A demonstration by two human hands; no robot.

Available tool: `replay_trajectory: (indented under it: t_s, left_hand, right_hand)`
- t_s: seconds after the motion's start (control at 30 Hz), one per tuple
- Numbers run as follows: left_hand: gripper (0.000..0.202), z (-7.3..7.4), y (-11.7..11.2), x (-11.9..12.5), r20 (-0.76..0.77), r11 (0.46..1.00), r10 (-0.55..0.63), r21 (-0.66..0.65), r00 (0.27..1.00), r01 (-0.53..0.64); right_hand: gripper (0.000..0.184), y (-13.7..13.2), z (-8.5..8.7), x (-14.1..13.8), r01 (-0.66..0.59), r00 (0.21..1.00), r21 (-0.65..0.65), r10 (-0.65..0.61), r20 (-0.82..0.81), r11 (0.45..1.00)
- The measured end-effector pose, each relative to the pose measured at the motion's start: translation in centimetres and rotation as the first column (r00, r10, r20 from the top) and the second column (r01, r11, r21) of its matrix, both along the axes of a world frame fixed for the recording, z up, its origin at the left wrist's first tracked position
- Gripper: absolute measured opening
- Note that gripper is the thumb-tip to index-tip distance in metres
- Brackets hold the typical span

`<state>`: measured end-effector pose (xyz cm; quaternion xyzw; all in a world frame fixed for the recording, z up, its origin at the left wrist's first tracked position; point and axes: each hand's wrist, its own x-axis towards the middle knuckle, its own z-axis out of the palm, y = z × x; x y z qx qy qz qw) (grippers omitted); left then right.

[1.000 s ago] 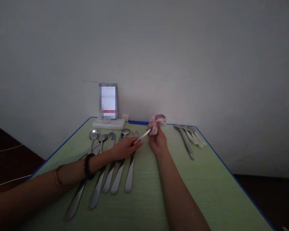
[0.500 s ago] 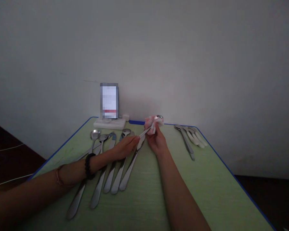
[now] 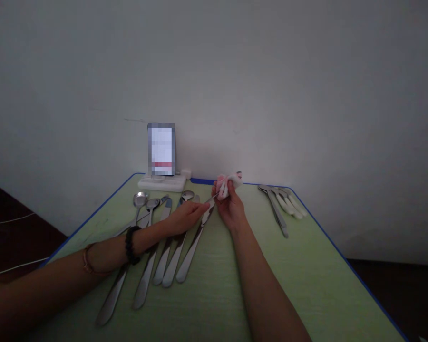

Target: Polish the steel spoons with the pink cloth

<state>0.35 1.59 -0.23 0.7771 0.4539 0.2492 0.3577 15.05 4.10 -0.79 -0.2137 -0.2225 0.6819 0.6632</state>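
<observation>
My left hand [image 3: 185, 217] pinches the handle end of a small metal spoon [image 3: 213, 196] over the green table [image 3: 306, 275]. My right hand [image 3: 231, 209] is closed around a bunched pink and white cloth [image 3: 225, 184] that wraps the spoon's bowl end. Only a short stretch of the handle shows between the two hands. Under my left hand lies a row of several steel spoons and knives [image 3: 164, 247], handles pointing toward me.
A second group of cutlery [image 3: 281, 204] lies at the table's far right. A phone on a white stand [image 3: 161, 161] leans against the wall at the back. The table has a blue edge; dark floor lies on both sides.
The cloth has slid along the spoon toward my left hand, covering the bowl that showed before. One knife in the row has turned, its far end swung right.
</observation>
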Motion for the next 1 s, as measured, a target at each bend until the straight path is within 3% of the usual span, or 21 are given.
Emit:
replay_trajectory:
  t_s: [0.27,0.43,0.6,0.77,1.0]
  left_hand:
    - [0.04,-0.4,0.1,0.1,-0.043,0.996,-0.037,0.074,0.998,0.04]
    - [0.035,-0.4,0.0,-0.1,0.066,0.998,-0.067,0.022,0.996,0.065]
    - [0.035,-0.1,-0.3,-0.2,0.163,0.995,-0.1,-0.014,0.982,0.104]
    - [0.032,-0.5,0.0,-0.2,0.18,0.997,-0.029,-0.061,0.983,0.04]
    - [0.028,-0.9,0.5,-0.2,0.2,0.998,0.04,-0.051,0.979,-0.031]
  right_hand:
    - [0.012,0.4,-0.1,-0.1,0.096,0.995,-0.009,-0.096,0.017,0.995]
    - [0.011,0.6,-0.3,0.4,0.146,0.987,-0.057,-0.149,-0.06,0.988]
    - [0.018,0.5,-0.4,0.7,0.106,0.993,-0.038,-0.108,-0.04,0.994]
    - [0.019,0.1,-0.4,-0.2,0.084,0.993,0.018,-0.085,0.076,0.996]
    - [0.024,-0.2,-1.6,-1.4,-0.139,0.935,0.109,0.095,0.341,0.984]
